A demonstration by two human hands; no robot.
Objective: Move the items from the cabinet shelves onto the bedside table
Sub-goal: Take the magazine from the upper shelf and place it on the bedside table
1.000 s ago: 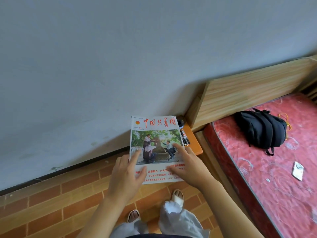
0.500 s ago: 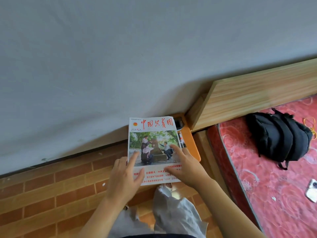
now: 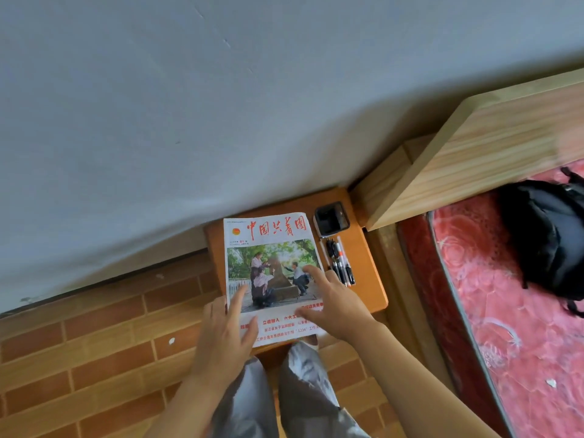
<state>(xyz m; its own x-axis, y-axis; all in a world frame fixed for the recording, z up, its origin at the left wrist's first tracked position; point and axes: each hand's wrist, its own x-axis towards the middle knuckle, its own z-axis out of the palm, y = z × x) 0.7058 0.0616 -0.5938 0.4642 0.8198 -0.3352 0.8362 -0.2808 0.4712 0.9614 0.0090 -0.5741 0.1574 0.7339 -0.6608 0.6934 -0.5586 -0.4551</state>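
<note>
Orange bedside table (image 3: 368, 248) already holds a magazine (image 3: 271, 273), pens (image 3: 341, 263) and a black box (image 3: 331, 219). Left hand (image 3: 226, 336) and right hand (image 3: 335, 303) press the magazine with spread fingers. Cabinet shelves unseen; remaining items unknown.

- My left hand (image 3: 226, 335) reaches forward from the lower left, palm down, fingers straight and slightly spread, the thumb angled off to the right.
- My right hand (image 3: 335, 303) comes in from the lower right, palm down too, forefinger stretched ahead, thumb pointing left toward the other hand.
- Both forearms are bare and run in from the bottom edge, drawing closer together toward the wrists.
- My legs show between them, in grey trousers.
</note>
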